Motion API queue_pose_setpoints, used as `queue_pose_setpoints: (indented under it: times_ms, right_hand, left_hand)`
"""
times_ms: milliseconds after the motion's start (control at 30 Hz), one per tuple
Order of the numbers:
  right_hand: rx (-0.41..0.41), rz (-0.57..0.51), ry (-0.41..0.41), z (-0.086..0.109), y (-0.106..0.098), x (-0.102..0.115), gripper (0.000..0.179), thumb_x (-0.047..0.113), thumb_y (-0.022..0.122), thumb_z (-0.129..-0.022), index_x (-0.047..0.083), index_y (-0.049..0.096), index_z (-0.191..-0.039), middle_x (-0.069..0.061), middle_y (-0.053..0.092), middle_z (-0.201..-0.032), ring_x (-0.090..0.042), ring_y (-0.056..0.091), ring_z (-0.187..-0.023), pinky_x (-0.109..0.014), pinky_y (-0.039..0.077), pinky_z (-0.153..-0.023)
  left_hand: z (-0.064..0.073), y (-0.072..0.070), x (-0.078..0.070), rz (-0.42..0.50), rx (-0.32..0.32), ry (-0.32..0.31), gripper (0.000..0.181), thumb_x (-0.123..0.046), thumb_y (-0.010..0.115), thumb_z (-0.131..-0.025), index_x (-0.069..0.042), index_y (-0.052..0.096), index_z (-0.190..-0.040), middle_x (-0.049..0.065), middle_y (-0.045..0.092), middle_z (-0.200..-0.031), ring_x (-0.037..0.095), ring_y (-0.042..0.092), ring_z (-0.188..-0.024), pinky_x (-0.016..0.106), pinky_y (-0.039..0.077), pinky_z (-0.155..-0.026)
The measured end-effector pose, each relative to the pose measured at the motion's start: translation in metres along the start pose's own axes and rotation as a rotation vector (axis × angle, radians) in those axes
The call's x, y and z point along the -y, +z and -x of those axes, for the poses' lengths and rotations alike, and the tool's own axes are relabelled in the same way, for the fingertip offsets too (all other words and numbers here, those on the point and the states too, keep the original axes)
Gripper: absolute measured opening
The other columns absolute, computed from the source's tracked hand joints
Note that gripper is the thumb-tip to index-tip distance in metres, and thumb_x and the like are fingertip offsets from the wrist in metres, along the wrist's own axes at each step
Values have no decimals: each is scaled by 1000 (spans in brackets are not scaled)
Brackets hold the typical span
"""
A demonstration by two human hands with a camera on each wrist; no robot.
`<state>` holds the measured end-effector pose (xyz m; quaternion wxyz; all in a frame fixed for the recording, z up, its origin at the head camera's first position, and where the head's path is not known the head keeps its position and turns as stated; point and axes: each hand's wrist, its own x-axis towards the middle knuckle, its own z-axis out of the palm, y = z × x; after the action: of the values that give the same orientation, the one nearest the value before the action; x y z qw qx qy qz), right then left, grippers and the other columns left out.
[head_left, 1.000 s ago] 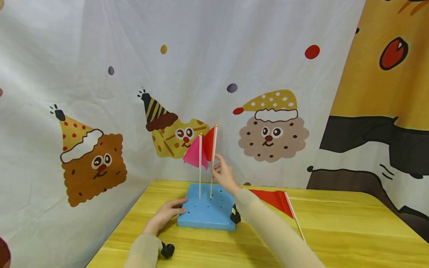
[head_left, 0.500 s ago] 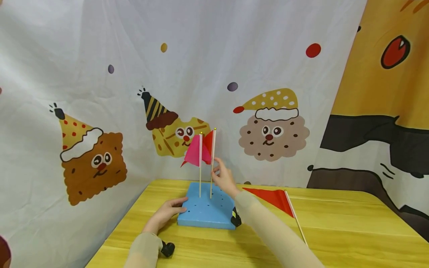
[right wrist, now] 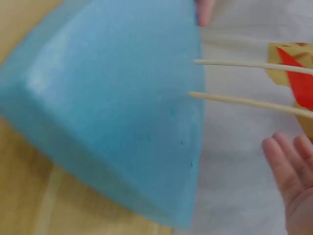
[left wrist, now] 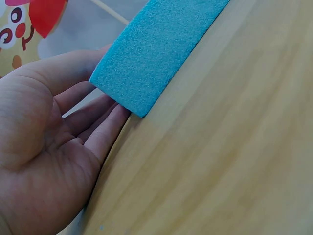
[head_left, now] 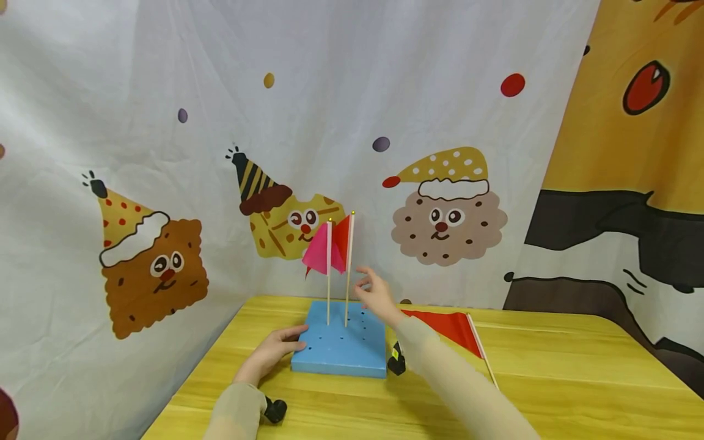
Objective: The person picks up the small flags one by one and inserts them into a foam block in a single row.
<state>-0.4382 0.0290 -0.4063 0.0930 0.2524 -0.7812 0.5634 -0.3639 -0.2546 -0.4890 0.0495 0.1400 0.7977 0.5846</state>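
A blue foam block [head_left: 346,357] with small holes in its top lies on the table. My left hand [head_left: 277,345] grips its left edge; in the left wrist view the thumb lies over the top and the other fingers [left wrist: 105,122] sit against the side. Two flags stand upright in the block on thin sticks: a pink flag [head_left: 316,250] at left and a red flag [head_left: 342,235] beside it, partly hidden behind the pink one. Just right of the red flag's stick [head_left: 348,299], my right hand [head_left: 378,296] is held in the air with loosely bent fingers, holding nothing.
Another red flag [head_left: 453,330] lies flat on the yellow wood-grain table [head_left: 577,366], right of the block, partly behind my right forearm. A white cloth with cartoon biscuits [head_left: 448,226] hangs behind the table.
My right hand has let go of the red flag's stick and moved a little right. The red flag's tip sits slightly lower than a second ago. My left hand stays put.
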Motion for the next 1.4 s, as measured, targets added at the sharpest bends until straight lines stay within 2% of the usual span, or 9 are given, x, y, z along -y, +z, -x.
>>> queue_pose_setpoints:
  times_ms: [133, 267, 400, 533, 700, 833, 1033, 1200, 1400]
  right_hand:
    - [-31, -62, 92, 21, -28, -4, 31, 8, 61, -94, 2, 60, -124, -18, 63, -102, -38, 66, -83, -50, 57, -59]
    - [-33, -96, 201, 47, -62, -13, 28, 8, 61, -95, -4, 61, -120, -25, 61, -111, -36, 67, -84, -49, 57, -63]
    - [-45, -70, 302, 71, -103, -25, 28, 10, 62, -95, -4, 62, -119, -17, 65, -108, -36, 66, -83, -47, 57, -66]
    - [-54, -12, 346, 87, -143, -37, 30, 16, 63, -95, -4, 62, -118, -9, 68, -101, -38, 67, -81, -47, 57, -67]
    - [-36, 11, 392, 101, -185, -49, 41, 20, 62, -95, -10, 57, -124, -17, 67, -106, -41, 67, -87, -47, 58, -72]
    - [-18, 1, 439, 114, -212, -59, 50, 23, 63, -95, -12, 52, -129, -23, 64, -112, -33, 69, -83, -39, 58, -68]
    - [56, -25, 535, 137, -234, -72, 51, 21, 61, -96, -15, 49, -130, -15, 68, -98, -20, 66, -71, -32, 54, -60]
    - [97, -4, 592, 150, -237, -72, 37, 16, 65, -92, -13, 57, -114, -7, 64, -80, -18, 62, -66, -33, 54, -60]
    - [96, 233, 670, 166, -234, -62, 25, 20, 75, -84, 2, 58, -78, -6, 56, -64, -15, 54, -52, -29, 50, -49]
  left_hand:
    - [1, 1, 0, 19, 0, -17, 55, -21, 67, -93, -3, 49, -142, 22, 40, -148, 43, 32, -136, 55, 34, -107]
    - [2, 1, 0, 30, -6, -44, 55, -21, 67, -93, -3, 50, -142, 23, 40, -147, 43, 33, -136, 55, 35, -106]
    - [3, -1, 0, 37, 8, -52, 56, -21, 67, -93, -2, 49, -142, 23, 40, -147, 44, 33, -136, 54, 36, -105]
    - [4, -5, 0, 22, -13, -41, 55, -20, 67, -93, -1, 49, -142, 23, 40, -147, 43, 34, -135, 53, 36, -105]
    - [5, -14, -6, -3, -40, -30, 55, -19, 67, -93, -2, 48, -142, 23, 40, -147, 43, 32, -136, 56, 32, -107]
    - [3, -17, -10, -8, -36, -26, 56, -19, 66, -94, -2, 47, -143, 24, 37, -148, 43, 30, -137, 56, 31, -108]
    - [1, -12, -11, -13, -42, -47, 56, -20, 68, -92, -5, 50, -142, 22, 40, -147, 41, 32, -137, 56, 31, -108]
    - [-1, -5, -9, -14, -43, -41, 55, -20, 68, -92, -6, 50, -142, 20, 42, -147, 42, 33, -137, 57, 30, -108]
    - [-2, 0, -6, -5, -11, -42, 56, -21, 67, -93, -5, 49, -143, 20, 40, -148, 41, 30, -138, 57, 29, -109]
